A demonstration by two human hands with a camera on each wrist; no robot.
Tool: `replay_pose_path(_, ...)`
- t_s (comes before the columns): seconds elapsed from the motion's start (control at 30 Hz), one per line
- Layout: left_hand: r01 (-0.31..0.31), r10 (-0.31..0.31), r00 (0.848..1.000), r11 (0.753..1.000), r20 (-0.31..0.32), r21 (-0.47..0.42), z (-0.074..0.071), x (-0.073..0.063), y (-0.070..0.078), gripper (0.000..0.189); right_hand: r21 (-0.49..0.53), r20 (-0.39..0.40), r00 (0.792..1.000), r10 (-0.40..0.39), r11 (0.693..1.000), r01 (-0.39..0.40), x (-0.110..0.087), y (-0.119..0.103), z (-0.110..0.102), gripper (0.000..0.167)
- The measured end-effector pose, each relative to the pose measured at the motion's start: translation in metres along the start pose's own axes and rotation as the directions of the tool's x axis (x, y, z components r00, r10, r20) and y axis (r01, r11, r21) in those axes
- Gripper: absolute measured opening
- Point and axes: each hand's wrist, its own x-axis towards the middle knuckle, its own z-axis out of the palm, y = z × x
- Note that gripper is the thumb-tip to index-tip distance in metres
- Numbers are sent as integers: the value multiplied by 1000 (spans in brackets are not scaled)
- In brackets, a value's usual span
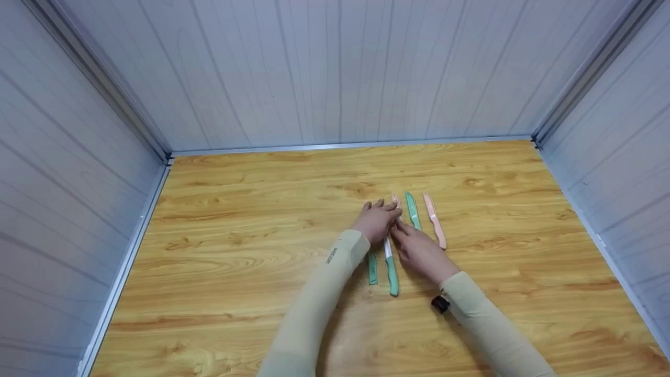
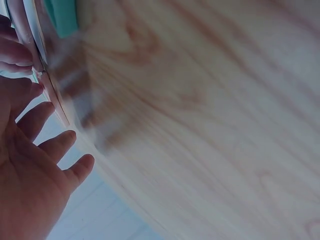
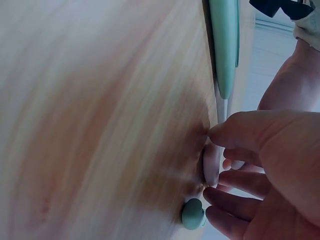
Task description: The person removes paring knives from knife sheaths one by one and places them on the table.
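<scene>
A pink knife (image 1: 396,199) lies partly covered by both hands. My left hand (image 1: 376,222) pinches it near its pale joint, the outer fingers spread loosely in the left wrist view; the thumb is hidden there. My right hand (image 1: 421,252) pinches the pink handle (image 3: 211,164) between thumb and fingers. Just below the hands is a green knife's handle (image 1: 392,275), its white blade running up under them. A green blade sheath (image 1: 372,268) lies to the left of that handle, beneath the left wrist.
To the right of the hands lie another green knife (image 1: 411,205) and a second pink knife (image 1: 435,222), roughly side by side with blades pointing away. The wood-grain table (image 1: 235,235) is enclosed by pale panel walls (image 1: 324,73) at the back and both sides.
</scene>
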Motion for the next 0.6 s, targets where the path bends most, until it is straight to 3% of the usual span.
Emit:
replay_pose_path(0.2, 5, -5, 1000, 1000, 4, 6, 3, 2, 1, 42, 17, -29, 999, -18, 1000, 18, 2, -2, -2, 47)
replay_pose_path(0.6, 10, -10, 1000, 1000, -4, -8, 4, 4, 5, 46, 44, 16, 999, 40, 998, -40, 7, -4, -6, 47)
